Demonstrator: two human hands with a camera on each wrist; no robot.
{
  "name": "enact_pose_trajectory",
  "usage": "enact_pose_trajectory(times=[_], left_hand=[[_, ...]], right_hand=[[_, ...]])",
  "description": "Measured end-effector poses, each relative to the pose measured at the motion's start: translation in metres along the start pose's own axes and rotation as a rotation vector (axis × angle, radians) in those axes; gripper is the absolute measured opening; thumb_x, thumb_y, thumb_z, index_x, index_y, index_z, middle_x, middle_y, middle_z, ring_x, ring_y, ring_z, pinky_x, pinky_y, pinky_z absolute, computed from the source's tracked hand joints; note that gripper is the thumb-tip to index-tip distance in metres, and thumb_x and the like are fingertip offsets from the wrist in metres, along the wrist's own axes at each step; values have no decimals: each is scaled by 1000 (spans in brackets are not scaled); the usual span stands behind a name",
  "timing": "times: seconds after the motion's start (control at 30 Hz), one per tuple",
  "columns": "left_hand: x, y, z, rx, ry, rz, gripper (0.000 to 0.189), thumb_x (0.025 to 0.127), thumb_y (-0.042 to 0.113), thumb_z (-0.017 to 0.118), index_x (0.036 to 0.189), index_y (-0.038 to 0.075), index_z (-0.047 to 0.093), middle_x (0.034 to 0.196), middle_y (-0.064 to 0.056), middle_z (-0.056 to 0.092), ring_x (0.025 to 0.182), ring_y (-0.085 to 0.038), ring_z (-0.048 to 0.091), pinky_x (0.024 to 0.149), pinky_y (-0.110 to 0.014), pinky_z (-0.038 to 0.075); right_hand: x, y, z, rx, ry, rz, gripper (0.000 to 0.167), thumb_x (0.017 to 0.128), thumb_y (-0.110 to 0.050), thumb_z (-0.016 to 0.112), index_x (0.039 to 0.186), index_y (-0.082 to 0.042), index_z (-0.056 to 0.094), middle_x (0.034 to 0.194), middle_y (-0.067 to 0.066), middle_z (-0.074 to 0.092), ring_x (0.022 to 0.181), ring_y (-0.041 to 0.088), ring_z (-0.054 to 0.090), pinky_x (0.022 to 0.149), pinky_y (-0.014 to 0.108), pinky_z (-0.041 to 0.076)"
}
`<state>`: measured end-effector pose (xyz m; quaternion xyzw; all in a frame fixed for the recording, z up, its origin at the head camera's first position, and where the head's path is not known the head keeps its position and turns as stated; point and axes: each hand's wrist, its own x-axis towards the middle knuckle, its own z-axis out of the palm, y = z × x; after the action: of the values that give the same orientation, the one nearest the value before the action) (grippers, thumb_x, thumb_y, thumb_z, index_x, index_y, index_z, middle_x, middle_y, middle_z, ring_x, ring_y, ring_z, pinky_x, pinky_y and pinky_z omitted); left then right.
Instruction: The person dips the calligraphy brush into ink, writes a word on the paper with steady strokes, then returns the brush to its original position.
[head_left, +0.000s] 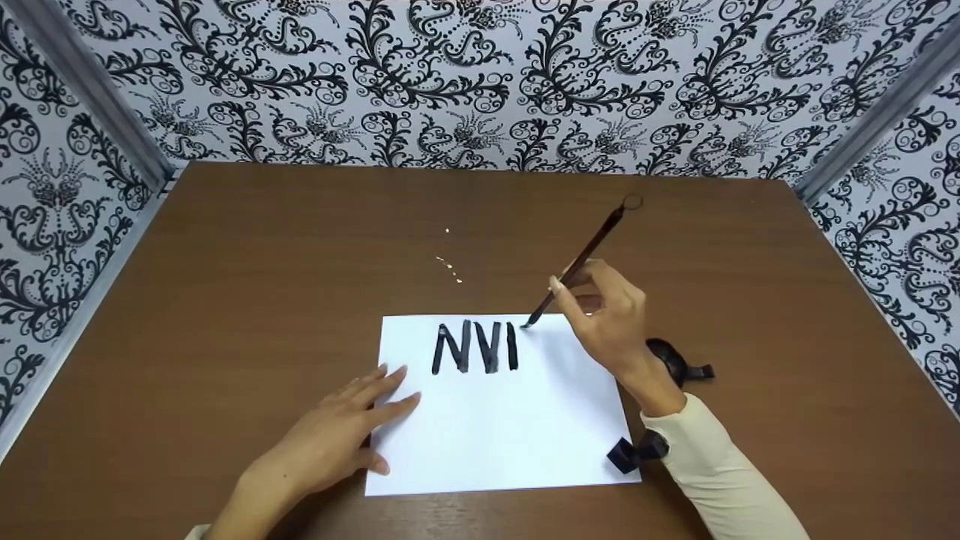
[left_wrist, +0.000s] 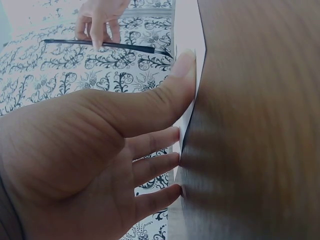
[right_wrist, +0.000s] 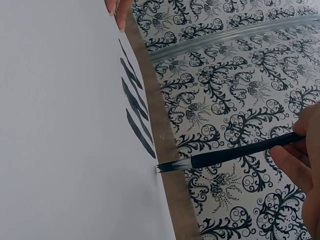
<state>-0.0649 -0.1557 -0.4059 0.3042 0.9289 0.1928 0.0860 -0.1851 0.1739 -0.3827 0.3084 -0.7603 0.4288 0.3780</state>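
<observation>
A dark paintbrush (head_left: 592, 247) with a loop at its upper end is pinched between the thumb and fingers of my right hand (head_left: 611, 315). Its dark bristles (right_wrist: 172, 166) point down at the top part of a white sheet of paper (head_left: 495, 427), just right of the last stroke; whether they touch cannot be told. Bold black strokes (head_left: 487, 347) reading "NVI" run along the sheet's upper part. My left hand (head_left: 322, 435) rests with spread fingers on the paper's left edge; in the left wrist view its thumb (left_wrist: 182, 75) lies on the sheet.
The sheet lies on a brown wooden table (head_left: 262, 255). Small pale flecks (head_left: 450, 266) mark the wood beyond it. A black round object (head_left: 667, 360) sits partly hidden behind my right wrist, and a black strap piece (head_left: 637, 451) is by the cuff. Patterned walls (head_left: 465, 82) surround the table.
</observation>
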Motion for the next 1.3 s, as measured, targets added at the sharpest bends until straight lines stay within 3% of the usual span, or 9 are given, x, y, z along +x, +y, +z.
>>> enact_pose_trajectory(times=[0.33, 1.3], left_hand=[[1, 1, 0, -3, -2, -9, 76, 74, 35, 76, 143, 19, 48, 154, -11, 28, 139, -36, 25, 100, -64, 32], [1, 2, 1, -15, -12, -40, 76, 74, 33, 77, 143, 21, 47, 155, -8, 27, 140, -35, 24, 105, -60, 28]], right_hand=[[-2, 0, 2, -12, 10, -3, 10, 80, 0, 72, 84, 0, 63, 78, 5, 65, 66, 17, 68, 54, 18, 53], [-1, -4, 0, -4, -97, 2, 10, 81, -1, 72, 82, -2, 62, 75, 5, 65, 66, 17, 68, 52, 23, 54]])
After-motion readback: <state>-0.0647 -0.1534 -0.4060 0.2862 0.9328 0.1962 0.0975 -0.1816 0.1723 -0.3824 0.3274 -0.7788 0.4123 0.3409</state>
